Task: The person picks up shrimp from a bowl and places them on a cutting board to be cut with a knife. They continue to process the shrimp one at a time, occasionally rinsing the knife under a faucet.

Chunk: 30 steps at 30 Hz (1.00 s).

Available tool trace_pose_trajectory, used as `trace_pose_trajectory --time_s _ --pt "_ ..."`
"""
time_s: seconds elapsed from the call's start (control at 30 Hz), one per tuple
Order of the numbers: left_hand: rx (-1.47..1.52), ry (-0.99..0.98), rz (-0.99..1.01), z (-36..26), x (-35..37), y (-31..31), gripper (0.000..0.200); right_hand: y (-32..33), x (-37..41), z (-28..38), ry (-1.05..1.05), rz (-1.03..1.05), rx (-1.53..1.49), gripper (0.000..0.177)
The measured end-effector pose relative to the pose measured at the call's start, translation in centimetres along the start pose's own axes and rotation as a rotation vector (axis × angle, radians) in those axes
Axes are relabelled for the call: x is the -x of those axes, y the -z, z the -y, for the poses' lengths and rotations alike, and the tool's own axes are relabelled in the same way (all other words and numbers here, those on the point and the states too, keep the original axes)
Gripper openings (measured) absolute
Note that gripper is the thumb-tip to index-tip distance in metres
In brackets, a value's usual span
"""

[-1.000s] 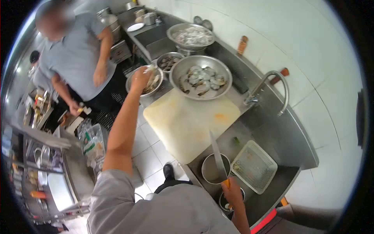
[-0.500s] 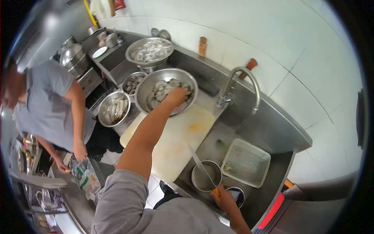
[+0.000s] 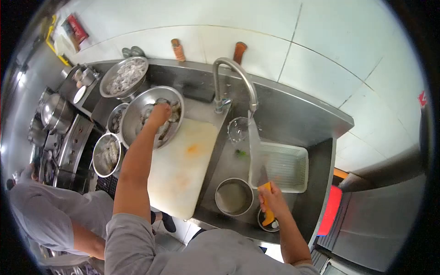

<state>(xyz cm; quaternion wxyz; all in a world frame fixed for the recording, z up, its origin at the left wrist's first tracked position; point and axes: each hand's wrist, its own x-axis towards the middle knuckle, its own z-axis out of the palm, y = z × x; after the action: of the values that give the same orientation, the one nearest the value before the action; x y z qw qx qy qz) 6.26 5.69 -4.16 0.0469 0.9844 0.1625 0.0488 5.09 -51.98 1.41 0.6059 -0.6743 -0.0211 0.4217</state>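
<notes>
My left hand [image 3: 160, 113] reaches into a large steel bowl [image 3: 129, 137] of shrimp, its fingers closed among them; what they hold is hidden. A white cutting board [image 3: 178, 169] lies beside and below this bowl. Over the sink, my right hand [image 3: 272, 199] is closed on the yellow handle of a knife [image 3: 266, 188], whose blade points up toward the faucet. Water runs from the curved faucet [image 3: 235, 72] close to the blade. Below the knife handle sits a small round container [image 3: 264, 223], partly covered by the hand.
The sink holds a white basket [image 3: 298, 172] and a round pot of cloudy liquid [image 3: 233, 197]. At the left are a colander of shrimp [image 3: 108, 156], a smaller bowl [image 3: 116, 119] and a raised bowl of pale shrimp [image 3: 123, 79]. A co-worker [image 3: 64, 215] stands at lower left.
The view has swung right. Water now runs from the faucet, and the knife has moved up beside the stream. The co-worker has turned toward the stove side. My left hand stays in the bowl.
</notes>
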Motion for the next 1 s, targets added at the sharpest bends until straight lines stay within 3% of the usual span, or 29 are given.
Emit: trace_pose_trajectory --time_s 0.07,0.2,0.33,0.4,0.43,0.47,0.57,0.63,0.67,0.77,0.87,1.0 --pt "0.397 0.272 -0.113 -4.2 2.7 6.2 0.027 0.2 -0.3 0.9 -0.044 -0.018 0.034 0.02" --pt "0.891 0.357 -0.17 -4.8 5.9 11.8 0.032 1.0 -0.5 0.5 0.006 0.058 0.409 0.017" --pt "1.159 0.412 -0.2 -9.2 12.0 17.0 0.026 -0.2 0.7 -2.3 -0.053 0.091 0.32 0.018" --pt "1.066 0.455 -0.142 -11.2 15.6 18.5 0.028 -0.5 0.7 -5.0 -0.03 0.102 0.126 0.019" --pt "1.026 0.476 -0.105 -12.5 17.5 18.7 0.028 -0.5 0.1 -6.3 0.014 0.147 0.191 0.019" --pt "1.034 0.297 -0.244 -11.9 18.7 15.8 0.03 -0.3 -0.8 -7.7 0.056 0.191 0.255 0.019" --pt "0.63 0.428 -0.151 -16.1 22.4 11.6 0.028 -1.2 -1.0 -6.5 0.077 0.266 0.321 0.02" --pt "0.16 0.314 -0.18 -17.5 23.8 6.2 0.028 -1.9 -1.3 -5.4 0.017 0.276 0.411 0.022" --pt "0.108 0.348 -0.136 -17.6 24.4 3.3 0.031 -2.5 -1.5 -4.5 0.028 0.283 0.412 0.028" --pt "0.105 0.481 -0.083 -18.8 26.2 -0.1 0.034 -4.0 -1.1 -0.7 0.033 0.331 0.579 0.056" --pt "0.119 0.411 -0.145 -19.8 27.4 0.4 0.04 -4.3 -2.3 0.2 0.038 0.451 0.657 0.064" --pt "0.245 0.458 -0.148 -20.3 28.2 0.5 0.037 -4.1 -5.1 -0.3 0.078 0.567 0.789 0.064"
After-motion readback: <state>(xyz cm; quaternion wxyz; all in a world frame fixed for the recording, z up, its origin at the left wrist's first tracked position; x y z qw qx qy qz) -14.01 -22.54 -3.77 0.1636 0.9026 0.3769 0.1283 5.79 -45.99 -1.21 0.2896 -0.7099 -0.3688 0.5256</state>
